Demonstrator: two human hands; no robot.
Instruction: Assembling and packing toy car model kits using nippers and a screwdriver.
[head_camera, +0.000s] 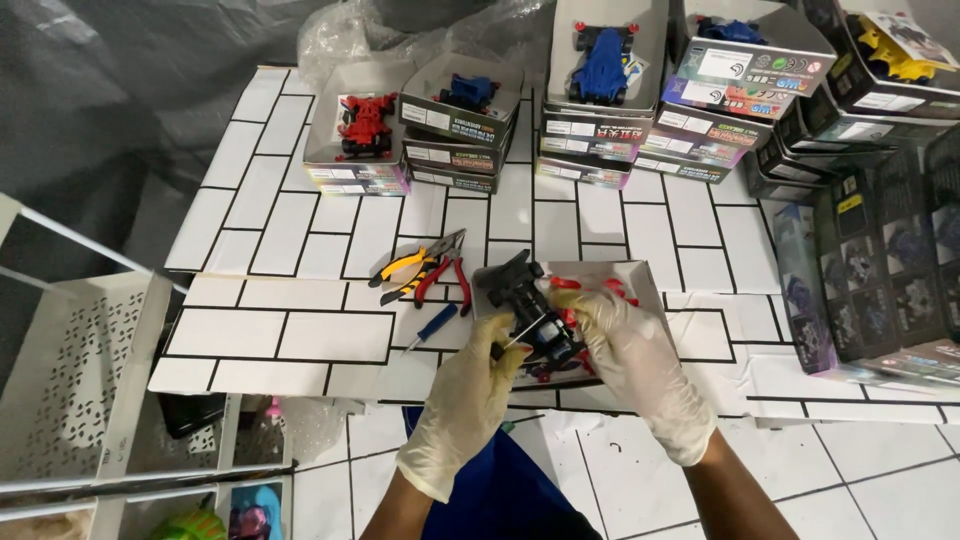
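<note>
- Pale latex gloves cover both hands, which meet over the near edge of the tile-patterned board (300, 335).
- The left hand (470, 385) has its fingers curled shut round a yellow-handled screwdriver (510, 338), tip against the toy car chassis (535, 320).
- The right hand (630, 345) is wrapped round the chassis from the right — fingers closed on it, steadying it above a grey box lid (640, 280) that holds small red parts (615, 290).
- Just left of the chassis, near the board's middle, lie yellow pliers (405, 268), red cutters (440, 275) and a blue-handled screwdriver (432, 325).
- Along the far edge stand stacked kit boxes topped with a red car (366, 124) and two blue cars (470, 92) — more boxes crowd the right edge.
- A white perforated rack (75, 385) stands off the left corner.
</note>
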